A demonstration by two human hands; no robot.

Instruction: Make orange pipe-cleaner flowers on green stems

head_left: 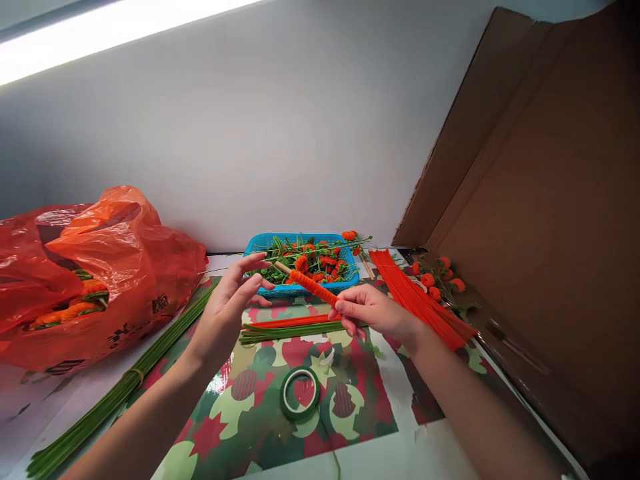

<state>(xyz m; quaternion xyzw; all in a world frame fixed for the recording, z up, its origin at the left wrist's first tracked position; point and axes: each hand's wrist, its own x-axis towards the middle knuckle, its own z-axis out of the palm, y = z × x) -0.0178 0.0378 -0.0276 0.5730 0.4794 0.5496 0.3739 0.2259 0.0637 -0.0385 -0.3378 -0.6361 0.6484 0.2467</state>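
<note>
My right hand (pixel 367 310) is closed on the near end of a thin wooden stick wound with an orange pipe cleaner (pixel 313 287). The bare wooden tip (pixel 282 267) of this stick points up and left. Near that tip, my left hand (pixel 243 283) is raised with its fingers spread, apart from the stick. Behind both hands stands a blue plastic basket (pixel 359 277) with orange flowers and green stems in it. Orange and green pipe cleaners (pixel 293 328) lie on the table just below the hands. Closer to me rests a roll of green tape (pixel 283 400).
An orange plastic bag (pixel 170 267) with flowers in it sits at the left, beside a tied bundle of green pipe cleaners (pixel 95 400). Right of the basket lie orange pipe cleaners (pixel 407 293) and several orange pompom flowers (pixel 427 280). A cardboard panel (pixel 550 167) stands at the right.
</note>
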